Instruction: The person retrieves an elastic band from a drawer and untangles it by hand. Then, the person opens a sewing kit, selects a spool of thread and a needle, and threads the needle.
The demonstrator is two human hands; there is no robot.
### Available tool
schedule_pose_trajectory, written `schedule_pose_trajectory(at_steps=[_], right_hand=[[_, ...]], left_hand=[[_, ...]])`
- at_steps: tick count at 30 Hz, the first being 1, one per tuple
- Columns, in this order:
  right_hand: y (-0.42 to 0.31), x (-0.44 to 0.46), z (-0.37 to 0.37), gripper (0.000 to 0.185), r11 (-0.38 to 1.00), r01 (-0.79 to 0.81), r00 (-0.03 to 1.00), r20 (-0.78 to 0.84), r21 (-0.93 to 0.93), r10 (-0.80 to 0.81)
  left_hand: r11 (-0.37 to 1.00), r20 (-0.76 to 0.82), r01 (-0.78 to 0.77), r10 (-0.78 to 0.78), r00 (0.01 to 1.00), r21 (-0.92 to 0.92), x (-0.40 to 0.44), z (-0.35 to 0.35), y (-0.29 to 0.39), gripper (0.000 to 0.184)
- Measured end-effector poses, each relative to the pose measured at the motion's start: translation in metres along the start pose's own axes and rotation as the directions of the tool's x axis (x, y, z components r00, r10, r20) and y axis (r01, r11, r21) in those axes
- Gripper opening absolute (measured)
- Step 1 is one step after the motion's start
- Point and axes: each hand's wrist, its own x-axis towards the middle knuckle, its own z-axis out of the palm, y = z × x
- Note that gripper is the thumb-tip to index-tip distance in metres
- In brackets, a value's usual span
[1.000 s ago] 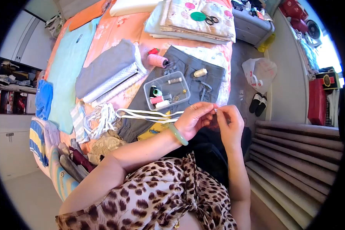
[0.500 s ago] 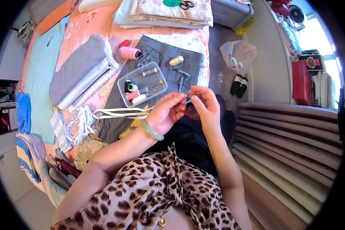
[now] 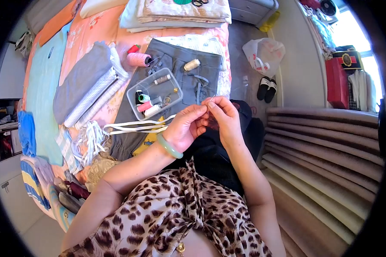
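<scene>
Thumb and fingers of my left hand (image 3: 186,124) are pinched together, a green bangle (image 3: 169,146) round its wrist. My right hand (image 3: 222,115) is pinched too, its fingertips meeting those of my left hand. What lies between the fingertips is too small to name. Just beyond my hands, a clear plastic box (image 3: 135,112) of thread spools rests on grey trousers (image 3: 172,52). A cream spool (image 3: 192,65) lies on the trousers, and a pink spool (image 3: 138,59) is near the box. White elastic bands (image 3: 137,127) run from a bundle towards my left hand.
Folded grey cloth (image 3: 83,81) and a pale green cloth (image 3: 43,94) lie on the bed. Stacked bedding (image 3: 182,13) is at the far end. On the floor to the right are a plastic bag (image 3: 266,53) and black slippers (image 3: 266,89). A ridged padded surface (image 3: 321,145) is at the right.
The view has shifted, so the bed and box appear further left than a second ago. My hands stay close together, and their fingertips now meet after a small gap half a second ago.
</scene>
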Motion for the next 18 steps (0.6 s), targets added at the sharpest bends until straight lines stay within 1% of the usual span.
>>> schedule_pose_trajectory(at_steps=[5, 14, 18], right_hand=[[0.002, -0.001, -0.007, 0.010, 0.997, -0.066, 0.998, -0.011, 0.044, 0.067], [0.006, -0.003, -0.016, 0.011, 0.988, -0.104, 0.995, 0.007, 0.116, 0.104], [0.005, -0.004, -0.018, 0.012, 0.986, -0.103, 0.995, 0.014, 0.134, 0.102]], left_hand=[[1.000, -0.009, 0.010, -0.010, 1.000, 0.015, 0.001, 0.004, -0.004, 0.008], [0.997, -0.045, 0.010, -0.006, 0.999, 0.082, -0.001, 0.007, -0.010, 0.008], [0.988, -0.072, -0.011, 0.022, 0.997, 0.152, -0.002, 0.011, -0.011, 0.008]])
